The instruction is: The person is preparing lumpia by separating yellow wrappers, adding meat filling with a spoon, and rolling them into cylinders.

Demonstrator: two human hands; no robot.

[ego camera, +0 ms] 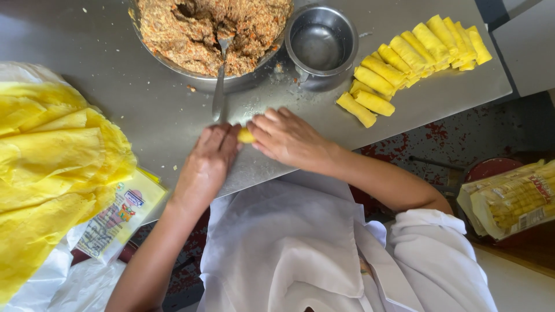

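1. The steel tabletop [115, 75] is dull grey and smeared, with crumbs scattered near the bowls.
2. At the left edge lies a heap of thin yellow wrapper sheets [52, 167], soft and crinkled, resting on white plastic; a printed packet [115, 219] pokes out from under it.
3. At the far side, a wide metal bowl [202, 78] holds a coarse brown filling [214, 26] flecked with orange, moist and crumbly. A metal spoon [220, 81] stands in it, its handle reaching out over the rim toward the hands.
4. Just right of it, a small steel bowl [321, 43] is shiny inside; it seems to hold only a thin film of liquid, though the glare makes that hard to tell.
5. Further right, a row of finished yellow rolls [413, 60] lies packed side by side, smooth and cylindrical, running diagonally to the far right.
6. Off the tabletop at the right, wrapped packs [511, 199] of yellow sticks sit low down.
7. The left hand [208, 164] and right hand [286, 138] meet at the near edge of the tabletop, fingers curled down; each grip is closed on a small yellow roll [245, 136], pinched between them, only its middle showing.
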